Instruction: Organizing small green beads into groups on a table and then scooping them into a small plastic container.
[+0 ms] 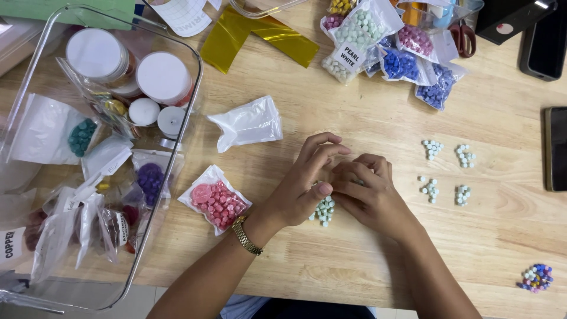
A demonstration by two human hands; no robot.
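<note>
Pale mint beads [324, 210], small loose heap on table, partly hidden, perhaps touched by fingers

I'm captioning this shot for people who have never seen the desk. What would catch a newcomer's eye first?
The eye lands mid-table, where the left hand and right hand meet over a heap of pale mint-green wax beads. Left of them lies a small clear bag of pink wax beads, beside a big clear plastic storage bin crammed with bags and jars. Four small pale bead clusters sit in a square to the right.
</note>
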